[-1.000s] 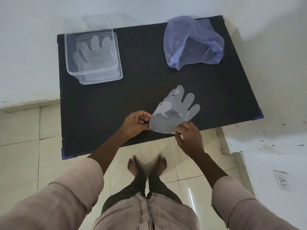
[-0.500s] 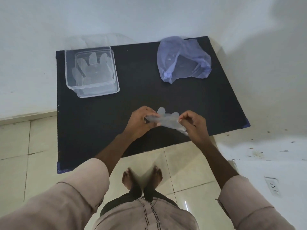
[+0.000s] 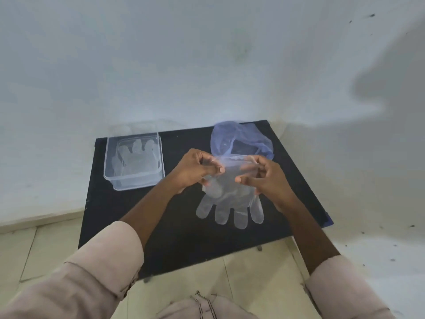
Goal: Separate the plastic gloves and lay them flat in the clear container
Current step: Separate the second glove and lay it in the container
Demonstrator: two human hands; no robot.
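Note:
A clear plastic glove (image 3: 230,199) hangs in the air over the black table (image 3: 179,226), cuff up and fingers pointing down toward me. My left hand (image 3: 195,169) pinches the cuff's left corner and my right hand (image 3: 264,176) pinches its right corner. The clear container (image 3: 134,162) stands at the table's back left with at least one glove (image 3: 135,157) lying flat inside it. It sits to the left of my left hand, apart from it.
A crumpled bluish plastic bag (image 3: 241,139) lies at the table's back right, just behind my hands. White walls close in at the back and right. Tiled floor (image 3: 34,245) shows on the left and near side of the table.
The glove was held low and bunched near the table's front edge. Both hands have raised it and turned it so it hangs spread out, fingers down. The camera has tilted upward.

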